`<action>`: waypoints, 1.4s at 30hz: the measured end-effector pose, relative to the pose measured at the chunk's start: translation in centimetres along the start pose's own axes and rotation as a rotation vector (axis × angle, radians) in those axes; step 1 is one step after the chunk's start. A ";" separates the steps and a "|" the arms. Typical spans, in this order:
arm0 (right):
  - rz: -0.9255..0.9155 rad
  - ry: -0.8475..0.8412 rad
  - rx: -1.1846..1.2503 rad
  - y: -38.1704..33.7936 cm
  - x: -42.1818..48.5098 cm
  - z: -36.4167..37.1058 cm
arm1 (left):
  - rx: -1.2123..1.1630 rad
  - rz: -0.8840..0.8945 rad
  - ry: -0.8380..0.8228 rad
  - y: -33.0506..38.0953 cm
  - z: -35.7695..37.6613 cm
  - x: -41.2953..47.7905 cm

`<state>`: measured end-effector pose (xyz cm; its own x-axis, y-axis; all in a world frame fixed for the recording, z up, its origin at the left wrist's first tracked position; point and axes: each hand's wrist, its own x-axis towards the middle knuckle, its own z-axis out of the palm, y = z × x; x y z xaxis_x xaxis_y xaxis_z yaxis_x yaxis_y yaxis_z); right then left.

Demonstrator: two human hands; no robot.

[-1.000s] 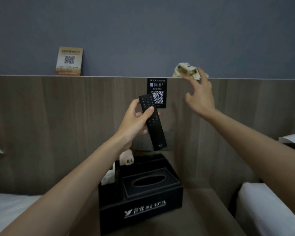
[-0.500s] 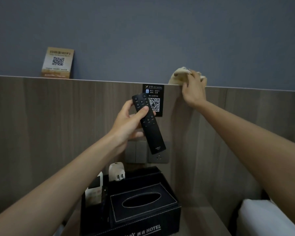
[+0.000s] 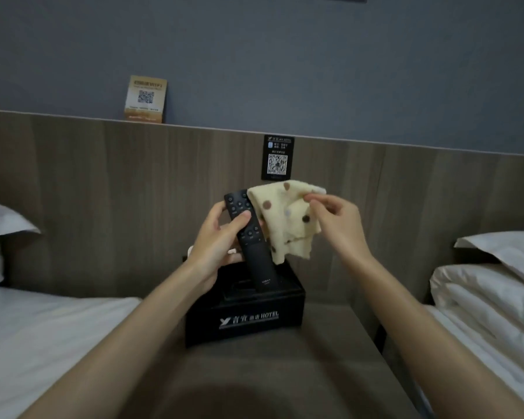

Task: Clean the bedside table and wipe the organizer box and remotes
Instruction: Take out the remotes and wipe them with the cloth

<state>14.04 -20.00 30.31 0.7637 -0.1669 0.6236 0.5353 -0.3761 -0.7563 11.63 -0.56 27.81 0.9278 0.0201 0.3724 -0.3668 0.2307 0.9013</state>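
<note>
My left hand grips a long black remote, thumb across its buttons, held tilted above the black organizer box. My right hand pinches a cream cloth with brown dots; the cloth hangs against the remote's upper right side. The box bears white "HOTEL" lettering and stands on the brown bedside table. The remote and my left hand hide most of the box's top.
A wooden headboard panel runs behind the table, with a black QR sign on it and a yellow WiFi card on its ledge. White beds flank the table, one on the left, one on the right.
My right hand took the dotted cloth off the headboard ledge and brought it down to the remote. My left hand lowered the remote toward the box. The view tilted down.
</note>
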 end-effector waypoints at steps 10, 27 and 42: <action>0.240 -0.138 -0.133 8.3 -10.9 -2.0 | 0.099 -0.137 0.039 -5.2 -3.4 -9.3; 0.060 -0.545 -0.891 14.9 -18.1 3.2 | 0.019 -0.158 0.003 -13.5 -2.6 -12.0; 0.129 -0.251 -0.535 16.9 -15.8 3.5 | -0.253 -0.310 -0.051 -14.7 -3.7 -9.6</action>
<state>12.27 -20.52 6.95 0.9068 -0.0461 0.4190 0.2269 -0.7843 -0.5773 8.40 -0.54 10.13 0.9849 -0.1350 0.1081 -0.0361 0.4506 0.8920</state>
